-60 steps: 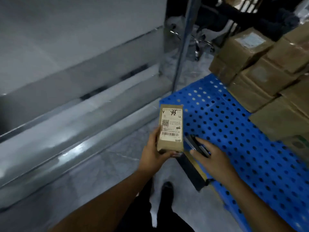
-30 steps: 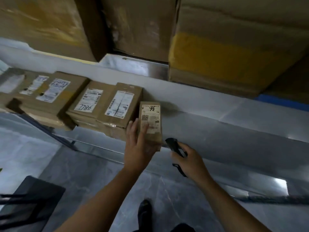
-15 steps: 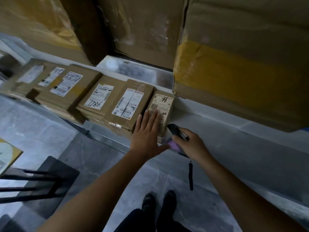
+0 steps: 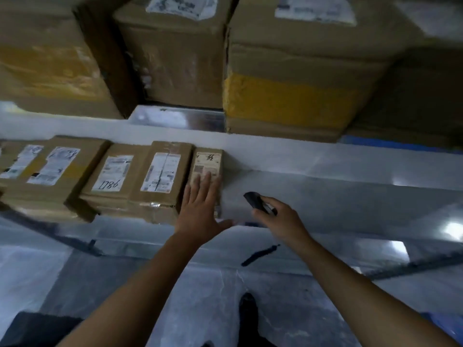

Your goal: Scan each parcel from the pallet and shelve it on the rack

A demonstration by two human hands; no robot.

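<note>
On the rack shelf [image 4: 338, 171], 9 o'clock: row of labelled boxes [image 4: 160, 179]. The small parcel [image 4: 207, 164] lies at the row's right end, touching its neighbour. The left hand [image 4: 200, 214] rests flat on it, fingers straight, gripping nothing. At its 3 o'clock, the right hand [image 4: 280, 219] curls round a black scanner [image 4: 255, 202]. At 12 o'clock: large cartons [image 4: 288, 96].

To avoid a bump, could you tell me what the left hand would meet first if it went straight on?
The small parcel: straight fingers of the left hand seem to rest on its label. Beyond it, likely the white shelf beam; depth unclear.
</note>
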